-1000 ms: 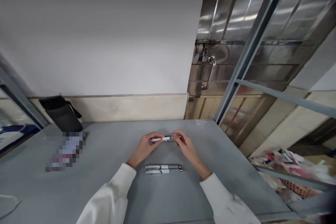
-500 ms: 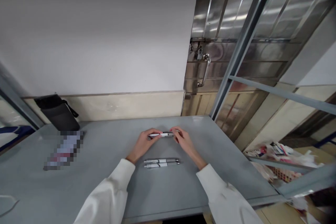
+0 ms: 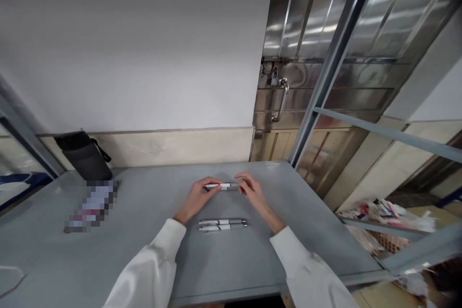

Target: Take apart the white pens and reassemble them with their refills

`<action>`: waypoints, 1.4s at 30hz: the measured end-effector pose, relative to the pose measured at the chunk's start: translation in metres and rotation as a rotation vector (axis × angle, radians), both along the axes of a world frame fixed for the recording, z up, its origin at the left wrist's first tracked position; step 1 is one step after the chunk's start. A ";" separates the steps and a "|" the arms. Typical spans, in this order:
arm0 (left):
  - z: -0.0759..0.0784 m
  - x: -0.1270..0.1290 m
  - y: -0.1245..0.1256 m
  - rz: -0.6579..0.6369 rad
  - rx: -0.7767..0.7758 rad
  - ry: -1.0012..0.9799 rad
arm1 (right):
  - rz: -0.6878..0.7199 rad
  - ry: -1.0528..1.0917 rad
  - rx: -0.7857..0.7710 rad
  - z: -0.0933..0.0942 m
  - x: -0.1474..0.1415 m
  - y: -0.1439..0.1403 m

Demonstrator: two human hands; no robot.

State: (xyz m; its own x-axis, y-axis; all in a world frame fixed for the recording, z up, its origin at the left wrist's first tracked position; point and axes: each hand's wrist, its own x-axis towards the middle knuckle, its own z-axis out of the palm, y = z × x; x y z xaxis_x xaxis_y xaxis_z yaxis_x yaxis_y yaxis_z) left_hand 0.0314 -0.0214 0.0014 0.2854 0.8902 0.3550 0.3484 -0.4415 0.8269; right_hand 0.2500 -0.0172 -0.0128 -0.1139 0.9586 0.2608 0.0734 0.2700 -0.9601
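Little has shifted since half a second ago: left hand point(image 3: 197, 196) and right hand point(image 3: 253, 192) still grasp opposite ends of a slim white-and-silver pen point(image 3: 223, 186) above two matching pens point(image 3: 222, 224) on the grey table point(image 3: 126, 231).

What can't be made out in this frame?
Head view only:
- Pen ends: covered by left hand and right hand fingers.
- Flat item on table: pixelated.
- Two pens: print too small.
- Black pouch: contents hidden.
- Cable: cut by left edge.
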 end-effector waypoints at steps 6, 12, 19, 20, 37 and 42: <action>0.002 -0.001 -0.001 0.008 -0.007 -0.004 | 0.020 0.020 -0.021 -0.003 0.001 0.002; -0.001 0.000 0.001 0.007 -0.025 0.013 | 0.001 -0.031 -0.010 0.000 0.001 0.001; 0.001 0.001 0.000 -0.010 -0.014 0.014 | 0.022 0.025 -0.006 -0.003 0.001 0.001; 0.001 0.001 -0.001 -0.010 -0.018 0.017 | 0.025 0.019 0.003 -0.003 0.001 0.002; -0.003 0.002 0.003 0.021 -0.019 0.035 | 0.051 -0.029 0.030 -0.007 0.000 0.002; -0.004 0.003 0.005 0.034 -0.096 -0.001 | 0.058 -0.033 0.042 -0.004 0.000 0.001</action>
